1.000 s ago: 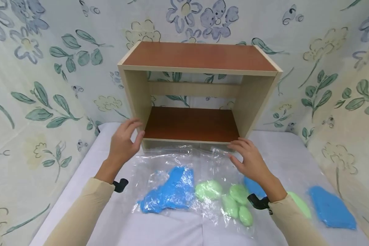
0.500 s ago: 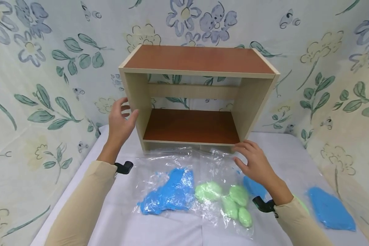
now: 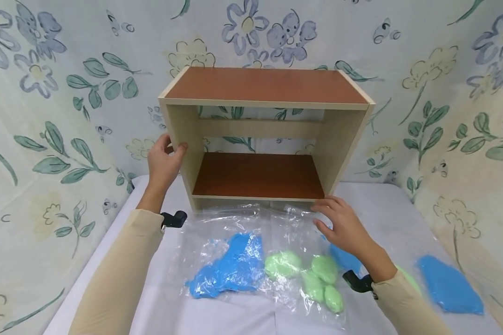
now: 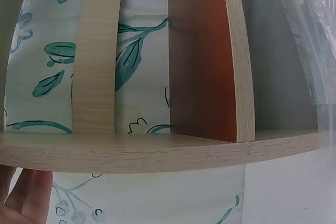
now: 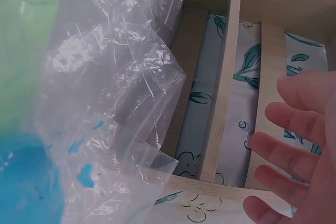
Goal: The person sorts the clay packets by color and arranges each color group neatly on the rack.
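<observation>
A small wooden shelf unit, with pale sides and red-brown boards, stands upright before me. My left hand is at its left side panel, the fingers on the outer face and the thumb right at the front edge. In the left wrist view, the fingers show against the outside of that panel. My right hand is by the lower right front corner, fingers spread and slightly bent, holding nothing. In the right wrist view, the fingers overlap the unit's frame.
Clear plastic bags lie in front of the unit, holding crumpled blue material and several light green lumps. A flat blue packet lies at the right on the white cloth. Floral fabric hangs behind and around.
My left hand has moved from the unit's lower left front up and outward to the left side panel. My right hand has stayed near the lower right corner, shifting slightly.
</observation>
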`<state>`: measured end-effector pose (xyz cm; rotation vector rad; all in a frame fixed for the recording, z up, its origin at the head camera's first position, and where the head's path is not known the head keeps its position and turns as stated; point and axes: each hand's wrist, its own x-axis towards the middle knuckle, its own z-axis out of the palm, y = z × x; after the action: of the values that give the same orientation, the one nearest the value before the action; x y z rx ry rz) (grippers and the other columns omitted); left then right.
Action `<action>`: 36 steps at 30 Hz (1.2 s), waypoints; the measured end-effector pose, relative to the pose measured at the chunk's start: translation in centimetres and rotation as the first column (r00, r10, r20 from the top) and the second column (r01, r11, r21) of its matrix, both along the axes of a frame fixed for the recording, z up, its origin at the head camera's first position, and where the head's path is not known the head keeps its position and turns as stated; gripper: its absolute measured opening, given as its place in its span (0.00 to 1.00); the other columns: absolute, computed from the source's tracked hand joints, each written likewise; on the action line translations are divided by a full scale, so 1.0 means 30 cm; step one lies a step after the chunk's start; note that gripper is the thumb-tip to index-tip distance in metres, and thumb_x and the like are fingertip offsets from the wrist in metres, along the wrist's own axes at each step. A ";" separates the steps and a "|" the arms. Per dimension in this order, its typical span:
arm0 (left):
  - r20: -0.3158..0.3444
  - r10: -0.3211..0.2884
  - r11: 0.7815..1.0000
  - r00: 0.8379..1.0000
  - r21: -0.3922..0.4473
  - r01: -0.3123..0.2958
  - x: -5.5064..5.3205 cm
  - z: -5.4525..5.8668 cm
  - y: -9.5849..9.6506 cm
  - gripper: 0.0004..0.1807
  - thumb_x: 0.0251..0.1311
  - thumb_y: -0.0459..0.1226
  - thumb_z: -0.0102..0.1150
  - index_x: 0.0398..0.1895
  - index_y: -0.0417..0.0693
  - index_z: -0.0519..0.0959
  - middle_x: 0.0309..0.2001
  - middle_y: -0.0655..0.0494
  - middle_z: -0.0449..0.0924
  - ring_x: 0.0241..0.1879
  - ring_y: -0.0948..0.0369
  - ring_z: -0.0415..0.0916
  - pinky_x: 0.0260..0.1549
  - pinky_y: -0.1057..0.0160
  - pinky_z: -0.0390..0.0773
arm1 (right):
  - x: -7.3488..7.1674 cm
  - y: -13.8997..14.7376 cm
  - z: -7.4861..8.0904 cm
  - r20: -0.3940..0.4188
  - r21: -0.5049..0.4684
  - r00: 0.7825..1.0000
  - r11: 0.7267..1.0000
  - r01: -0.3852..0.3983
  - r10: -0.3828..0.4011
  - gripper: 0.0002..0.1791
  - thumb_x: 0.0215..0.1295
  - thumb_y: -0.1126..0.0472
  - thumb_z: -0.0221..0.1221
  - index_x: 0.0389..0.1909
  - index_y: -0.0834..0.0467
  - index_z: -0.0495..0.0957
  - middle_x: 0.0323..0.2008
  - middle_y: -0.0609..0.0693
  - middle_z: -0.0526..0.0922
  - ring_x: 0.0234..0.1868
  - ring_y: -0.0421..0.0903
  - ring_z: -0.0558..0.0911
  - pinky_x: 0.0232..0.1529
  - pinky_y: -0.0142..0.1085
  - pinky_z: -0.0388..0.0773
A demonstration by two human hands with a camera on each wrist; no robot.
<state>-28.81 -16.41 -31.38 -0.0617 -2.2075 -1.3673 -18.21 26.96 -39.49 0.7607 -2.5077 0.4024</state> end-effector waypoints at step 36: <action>0.126 0.030 1.000 0.992 -0.011 -0.029 0.001 0.056 0.012 0.25 0.67 0.45 0.56 0.66 0.49 0.69 0.67 0.49 0.74 0.62 0.49 0.78 0.59 0.47 0.79 | 0.096 0.456 -0.045 0.251 0.120 0.901 0.935 0.333 -0.353 0.18 0.60 0.63 0.65 0.49 0.67 0.79 0.51 0.71 0.80 0.53 0.69 0.73 0.52 0.66 0.71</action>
<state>-28.77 -16.05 -29.71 0.0561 -2.3086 -1.3795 -15.31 40.62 -40.83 0.2866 -2.8548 0.3039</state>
